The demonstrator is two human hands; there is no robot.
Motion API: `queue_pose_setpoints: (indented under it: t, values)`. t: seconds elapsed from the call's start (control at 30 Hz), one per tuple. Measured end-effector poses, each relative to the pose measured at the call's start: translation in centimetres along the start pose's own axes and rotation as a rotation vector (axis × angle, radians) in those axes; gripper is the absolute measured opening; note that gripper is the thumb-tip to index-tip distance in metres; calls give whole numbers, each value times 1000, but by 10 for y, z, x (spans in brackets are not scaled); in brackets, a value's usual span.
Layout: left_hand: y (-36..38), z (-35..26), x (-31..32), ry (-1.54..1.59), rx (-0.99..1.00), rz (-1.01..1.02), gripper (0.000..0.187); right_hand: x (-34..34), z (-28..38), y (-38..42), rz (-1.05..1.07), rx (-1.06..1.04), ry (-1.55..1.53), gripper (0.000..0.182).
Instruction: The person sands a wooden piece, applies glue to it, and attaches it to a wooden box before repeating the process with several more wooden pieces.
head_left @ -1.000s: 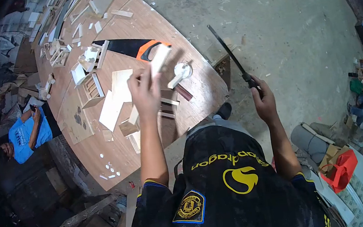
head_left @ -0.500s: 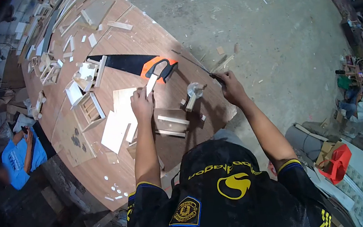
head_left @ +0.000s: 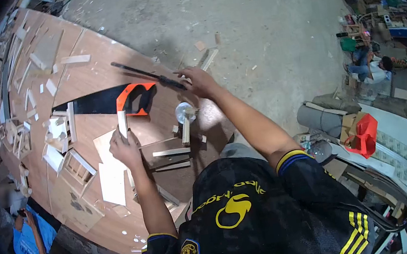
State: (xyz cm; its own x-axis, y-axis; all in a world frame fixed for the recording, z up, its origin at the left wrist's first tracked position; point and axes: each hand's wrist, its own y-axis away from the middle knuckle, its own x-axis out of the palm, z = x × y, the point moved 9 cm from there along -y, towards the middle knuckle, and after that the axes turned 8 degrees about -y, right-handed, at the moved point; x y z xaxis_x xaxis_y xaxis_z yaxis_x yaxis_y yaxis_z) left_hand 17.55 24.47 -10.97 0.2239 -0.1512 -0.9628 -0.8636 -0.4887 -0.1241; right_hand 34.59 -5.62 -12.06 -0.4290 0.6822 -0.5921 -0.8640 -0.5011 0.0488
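My left hand [head_left: 126, 149] is closed around a small pale wooden strip [head_left: 122, 120], which points up toward the handle of a handsaw [head_left: 131, 97] with an orange and black grip. The saw lies flat on the worktable. At the table's far edge, my right hand [head_left: 200, 82] has its fingers stretched apart at the butt of a dark file [head_left: 138, 72]; nearly the whole handle shows outside the fingers. Beneath my left hand are a pale board [head_left: 112, 184] and wooden blocks [head_left: 171, 153]. A clear plastic cup or bag [head_left: 185, 113] stands by a wooden stick [head_left: 186, 133].
Small wooden frames [head_left: 77, 168] and offcuts [head_left: 76, 59] lie across the left of the worktable [head_left: 69, 194]. A person in a blue shirt [head_left: 35, 241] is at the lower left; another person [head_left: 376, 67] sits far right. A red bag [head_left: 364, 135] rests among boards.
My right hand has moved left over the table edge with the file, and its fingers have loosened from the handle. My left hand still holds the wooden strip. The view has turned.
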Motion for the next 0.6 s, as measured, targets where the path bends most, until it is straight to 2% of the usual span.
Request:
queue_pose_setpoints:
  t: [0.03, 0.07, 0.1, 0.17, 0.23, 0.3, 0.37, 0.43, 0.5, 0.53, 0.6]
  values:
    - [4, -2, -8, -14, -8, -52, 44, -16, -3, 9, -137, 86, -115, 28]
    - [7, -11, -25, 31, -4, -126, 35, -29, -11, 23, -275, 171, -232, 25]
    - [12, -21, -37, 35, 5, -124, 35, -34, -14, 37, -284, 175, -230, 25]
    - [28, -58, -99, 237, 16, -340, 25, -47, -61, 89, -431, 382, -311, 22]
    - [52, -97, -142, 469, 61, -450, 17, -45, -107, 152, -531, 493, -374, 22]
    - [80, -161, -166, 791, 202, -296, 15, -44, -149, 214, -609, 442, -286, 22]
    - [121, -260, -139, 792, 571, 89, 14, -39, -198, 287, -614, 573, -471, 20]
    - [137, -325, -86, 816, 538, 442, 15, -36, -229, 322, -597, 627, -554, 21]
    - [161, -356, -11, 710, 570, 607, 15, -39, -254, 338, -565, 677, -633, 23]
    - [169, -364, 18, 706, 562, 613, 15, -38, -269, 344, -516, 767, -675, 23]
    - [174, -374, 60, 525, 604, 477, 16, -39, -301, 350, -449, 892, -733, 23]
